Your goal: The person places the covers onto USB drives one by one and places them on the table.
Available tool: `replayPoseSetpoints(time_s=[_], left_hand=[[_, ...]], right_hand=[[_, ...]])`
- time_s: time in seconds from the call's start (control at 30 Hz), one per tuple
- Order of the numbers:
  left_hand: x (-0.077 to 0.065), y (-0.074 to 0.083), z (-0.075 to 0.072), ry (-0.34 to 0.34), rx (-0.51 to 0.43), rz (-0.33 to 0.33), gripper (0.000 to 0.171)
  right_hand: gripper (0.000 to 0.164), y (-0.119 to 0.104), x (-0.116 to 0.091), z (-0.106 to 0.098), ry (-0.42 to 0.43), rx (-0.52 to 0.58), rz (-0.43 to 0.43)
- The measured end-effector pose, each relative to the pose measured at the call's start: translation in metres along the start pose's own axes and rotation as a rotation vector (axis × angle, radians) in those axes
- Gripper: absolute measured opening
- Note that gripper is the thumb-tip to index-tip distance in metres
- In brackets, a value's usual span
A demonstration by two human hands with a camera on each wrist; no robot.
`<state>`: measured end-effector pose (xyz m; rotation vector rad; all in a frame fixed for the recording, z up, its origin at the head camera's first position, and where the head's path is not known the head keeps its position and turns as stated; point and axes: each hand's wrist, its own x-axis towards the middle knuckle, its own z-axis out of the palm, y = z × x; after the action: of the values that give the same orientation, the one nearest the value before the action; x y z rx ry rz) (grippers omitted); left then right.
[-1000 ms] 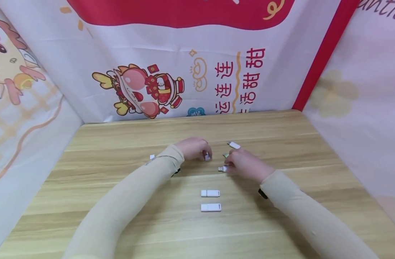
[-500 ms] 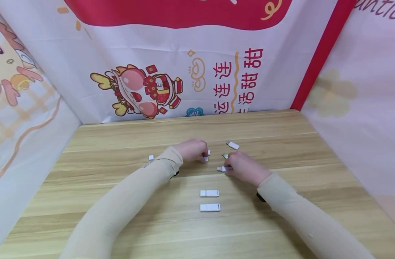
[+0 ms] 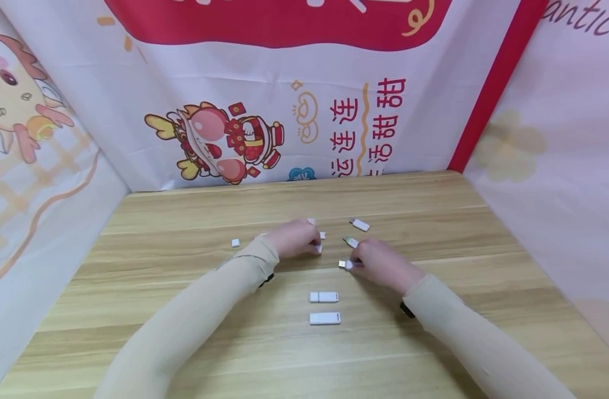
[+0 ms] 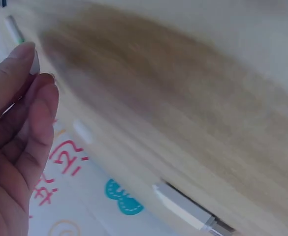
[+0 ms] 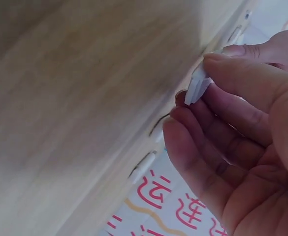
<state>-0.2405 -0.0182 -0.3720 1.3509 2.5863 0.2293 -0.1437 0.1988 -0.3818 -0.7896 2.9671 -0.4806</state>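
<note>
My left hand (image 3: 295, 238) pinches a small white cap (image 3: 318, 249) between thumb and fingers, partly hidden by the fingertips. To its right, my right hand (image 3: 385, 266) holds a white USB flash drive (image 3: 349, 265) whose bare metal plug points left toward the cap; a gap separates the two. In the right wrist view the white drive body (image 5: 198, 83) sits between thumb and fingertips. Just beyond the right hand lies an uncapped drive with a green mark (image 3: 351, 242). Farther back rests another uncapped drive (image 3: 360, 224).
Loose white caps lie near the left hand: one beside its fingertips (image 3: 322, 235), another farther left (image 3: 235, 243). Two capped drives (image 3: 324, 297) (image 3: 325, 318) lie parallel, closer to me. An uncapped drive (image 4: 183, 204) shows in the left wrist view. Printed cloth (image 3: 264, 72) borders the wooden table (image 3: 264, 354).
My left hand has shifted slightly toward me with the cap, uncovering loose caps behind it. The right hand has drawn the drive slightly toward me. The head view has tilted a little.
</note>
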Motion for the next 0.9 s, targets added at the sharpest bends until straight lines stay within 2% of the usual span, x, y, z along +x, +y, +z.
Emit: replayPoseSetpoints(time_s=[0.1,0.27,0.4,0.53,0.77,0.9], left_hand=[[-0.012,0.006,-0.001,0.054,-0.023,0.038,0.013],[-0.037,0.015,-0.005,0.149,-0.048,0.153,0.011],[-0.060,0.022,-0.009,0.191,-0.062,0.160,0.012],[-0.083,0.032,-0.010,0.264,-0.020,0.152,0.016],[-0.117,0.058,-0.016,0.480,0.130,0.249,0.019],[-0.129,0.070,-0.017,0.557,0.243,0.275,0.019]], right_hand=[[0.009,-0.005,-0.006,-0.001,0.030,0.006,0.003],[0.004,-0.020,-0.020,-0.009,0.114,-0.007,-0.027],[0.007,-0.030,-0.031,-0.015,0.202,-0.041,-0.094],[0.012,-0.037,-0.038,-0.018,0.308,-0.078,-0.182],[0.021,-0.048,-0.049,-0.023,0.510,-0.085,-0.364],[0.022,-0.056,-0.053,-0.026,0.582,-0.079,-0.432]])
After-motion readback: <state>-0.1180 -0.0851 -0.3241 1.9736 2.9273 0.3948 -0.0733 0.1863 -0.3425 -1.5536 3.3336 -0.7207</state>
